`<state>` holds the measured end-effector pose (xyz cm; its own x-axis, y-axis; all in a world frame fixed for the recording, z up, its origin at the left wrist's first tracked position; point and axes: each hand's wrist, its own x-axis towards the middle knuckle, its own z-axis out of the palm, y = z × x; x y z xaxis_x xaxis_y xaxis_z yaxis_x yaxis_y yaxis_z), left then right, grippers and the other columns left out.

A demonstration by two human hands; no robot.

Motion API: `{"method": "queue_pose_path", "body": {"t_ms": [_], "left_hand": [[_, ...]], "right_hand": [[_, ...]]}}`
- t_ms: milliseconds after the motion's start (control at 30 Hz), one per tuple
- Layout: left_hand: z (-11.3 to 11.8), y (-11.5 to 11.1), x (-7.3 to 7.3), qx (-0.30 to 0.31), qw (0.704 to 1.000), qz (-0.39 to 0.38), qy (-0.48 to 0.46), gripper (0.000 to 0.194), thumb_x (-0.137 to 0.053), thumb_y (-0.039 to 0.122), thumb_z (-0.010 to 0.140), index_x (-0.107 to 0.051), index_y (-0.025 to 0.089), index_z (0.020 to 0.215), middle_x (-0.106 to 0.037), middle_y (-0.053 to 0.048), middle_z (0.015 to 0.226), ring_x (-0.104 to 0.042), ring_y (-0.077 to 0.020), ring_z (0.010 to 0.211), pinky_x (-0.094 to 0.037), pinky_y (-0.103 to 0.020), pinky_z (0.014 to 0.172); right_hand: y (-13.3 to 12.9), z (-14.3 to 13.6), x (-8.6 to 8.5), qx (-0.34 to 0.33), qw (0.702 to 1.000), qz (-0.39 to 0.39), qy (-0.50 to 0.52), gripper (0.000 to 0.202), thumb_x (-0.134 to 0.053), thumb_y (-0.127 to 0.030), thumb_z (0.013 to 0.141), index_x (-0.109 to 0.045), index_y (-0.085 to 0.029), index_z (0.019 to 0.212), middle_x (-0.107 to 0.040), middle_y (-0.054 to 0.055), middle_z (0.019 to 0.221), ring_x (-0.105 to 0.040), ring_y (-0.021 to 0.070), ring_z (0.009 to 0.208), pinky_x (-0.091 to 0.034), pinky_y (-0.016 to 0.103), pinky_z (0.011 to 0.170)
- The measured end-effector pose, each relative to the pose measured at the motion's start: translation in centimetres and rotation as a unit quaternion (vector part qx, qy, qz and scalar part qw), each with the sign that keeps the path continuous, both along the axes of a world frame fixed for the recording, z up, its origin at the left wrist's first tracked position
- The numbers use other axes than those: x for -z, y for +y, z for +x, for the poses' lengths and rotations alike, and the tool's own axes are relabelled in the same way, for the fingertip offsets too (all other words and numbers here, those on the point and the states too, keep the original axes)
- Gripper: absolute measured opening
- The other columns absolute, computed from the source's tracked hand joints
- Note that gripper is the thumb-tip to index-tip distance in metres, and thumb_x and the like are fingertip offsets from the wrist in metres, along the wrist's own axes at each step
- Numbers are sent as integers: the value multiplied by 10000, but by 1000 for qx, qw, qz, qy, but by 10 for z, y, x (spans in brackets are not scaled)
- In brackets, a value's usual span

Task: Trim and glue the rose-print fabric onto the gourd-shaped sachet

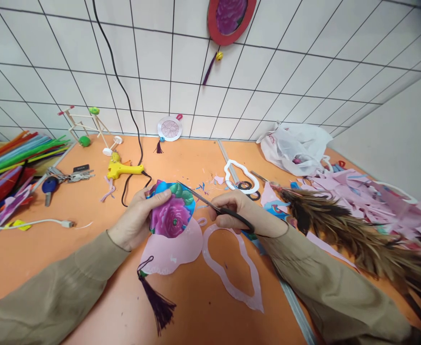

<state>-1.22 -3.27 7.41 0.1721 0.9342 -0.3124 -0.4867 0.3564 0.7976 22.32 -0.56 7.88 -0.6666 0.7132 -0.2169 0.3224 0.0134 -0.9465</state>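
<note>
The left hand (136,213) pinches the flower picture (172,218) and the right hand (244,206) grips the scissors (216,209), best kept steady while the picture turns slowly.

Long khaki-brown sleeves (66,287), plain cloth, softly creased; fingers (227,221) bare.

Single head-worn camera facing forward and down: orange table (188,160) close below, white tiled wall (154,55) beyond.
</note>
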Motion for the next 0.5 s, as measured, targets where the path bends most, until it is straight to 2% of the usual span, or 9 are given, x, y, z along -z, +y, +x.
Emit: {"method": "queue_pose_path", "body": {"t_ms": [133,300,500], "left_hand": [[0,0,0,-22,1000,2,16,227,-824,219,695,-729,117,874,-762,-93,817,-706,-193,681,-572,-281,639],[-1,1,-1,-40,999,16,21,211,-823,184,697,-729,118,874,-763,-82,829,-710,-182,696,-585,-265,639],[-5,4,3,-56,998,34,6,194,-841,224,688,-734,135,824,-763,-58,803,-709,-165,683,-601,-256,643]], "right_hand": [[0,0,0,5,1000,8,3,492,-716,-620,716,-552,-159,663,-432,-48,501,-393,52,369,-310,190,331],[2,1,0,-9,999,41,15,499,-695,-625,739,-552,-155,654,-434,-43,517,-391,50,376,-288,188,331],[0,1,-2,6,1000,17,-8,492,-699,-625,722,-563,-154,675,-429,-46,483,-404,60,356,-275,188,323]]}}
